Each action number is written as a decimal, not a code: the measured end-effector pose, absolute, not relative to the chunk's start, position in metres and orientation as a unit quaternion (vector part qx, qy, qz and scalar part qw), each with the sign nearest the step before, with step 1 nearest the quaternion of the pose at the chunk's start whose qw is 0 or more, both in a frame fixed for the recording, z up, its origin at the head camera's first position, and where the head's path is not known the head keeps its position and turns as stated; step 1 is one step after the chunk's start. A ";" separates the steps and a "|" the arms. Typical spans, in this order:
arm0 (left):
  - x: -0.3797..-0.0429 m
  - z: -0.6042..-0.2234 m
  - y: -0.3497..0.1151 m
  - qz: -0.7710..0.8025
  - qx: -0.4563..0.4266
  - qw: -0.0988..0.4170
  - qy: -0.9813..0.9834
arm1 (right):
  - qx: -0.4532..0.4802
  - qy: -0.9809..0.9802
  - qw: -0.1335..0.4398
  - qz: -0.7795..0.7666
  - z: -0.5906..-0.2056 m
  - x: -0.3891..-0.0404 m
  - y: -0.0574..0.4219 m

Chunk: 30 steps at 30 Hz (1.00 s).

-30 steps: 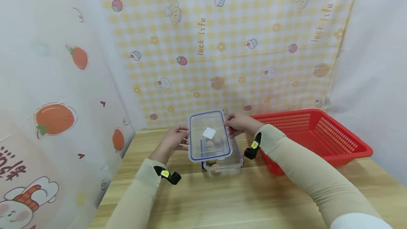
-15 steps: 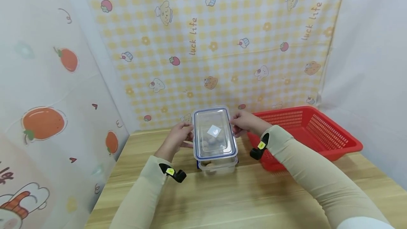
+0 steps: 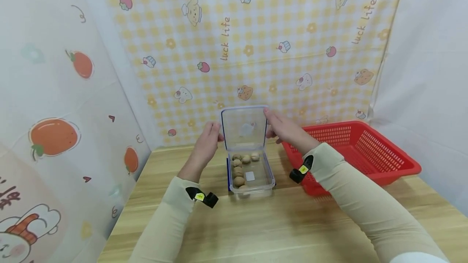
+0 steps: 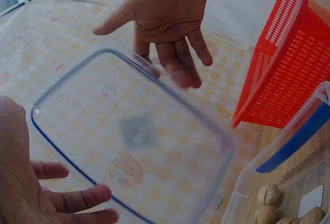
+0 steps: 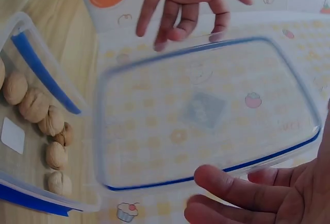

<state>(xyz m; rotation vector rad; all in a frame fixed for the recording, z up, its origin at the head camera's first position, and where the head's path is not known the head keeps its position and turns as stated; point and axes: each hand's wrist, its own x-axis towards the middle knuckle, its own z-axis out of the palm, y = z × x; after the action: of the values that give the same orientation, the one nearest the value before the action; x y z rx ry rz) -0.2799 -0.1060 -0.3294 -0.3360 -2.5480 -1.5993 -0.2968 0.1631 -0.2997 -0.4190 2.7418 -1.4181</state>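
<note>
A clear plastic lid with a blue seal stands upright at the back rim of a clear food container. Several walnuts line the container's left and back sides. My left hand is beside the lid's left edge, fingers extended. On the opposite side, my right hand has its fingertips right at the lid's upper right edge. Both wrist views show the fingers loosely spread along the lid's edges, not curled round it. In the right wrist view, the container's blue clip hangs outward.
A red plastic basket stands on the wooden table to the right of the container, close to my right forearm. Behind the table hangs a yellow checked cloth. A small white square shows in the container.
The lid has gone from lying over the container to standing upright behind it, uncovering the walnuts. My hands have stayed at its two sides, and their fingers have straightened.
</note>
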 end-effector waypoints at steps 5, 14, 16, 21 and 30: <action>-0.272 -0.335 -0.094 -0.477 -0.134 0.078 -0.865 | -0.147 0.915 -0.068 -0.369 -0.312 -0.289 0.151; -0.264 -0.376 -0.085 -0.463 -0.187 0.106 -0.860 | -0.214 0.836 -0.081 -0.499 -0.366 -0.277 0.128; -0.262 -0.383 -0.085 -0.455 -0.203 0.098 -0.862 | -0.219 0.827 -0.083 -0.512 -0.375 -0.274 0.127; -0.258 -0.401 -0.088 -0.459 -0.230 0.067 -0.855 | -0.221 0.830 -0.101 -0.502 -0.390 -0.265 0.128; -0.244 -0.424 -0.093 -0.484 -0.202 -0.018 -0.851 | -0.214 0.840 -0.076 -0.492 -0.421 -0.257 0.134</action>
<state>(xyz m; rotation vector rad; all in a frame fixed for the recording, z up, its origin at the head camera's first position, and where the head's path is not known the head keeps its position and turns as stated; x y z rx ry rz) -0.2437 -0.0934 -0.4241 -0.6409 -2.7062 -1.5381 -0.2568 0.1336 -0.4215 -0.7082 2.7748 -1.6261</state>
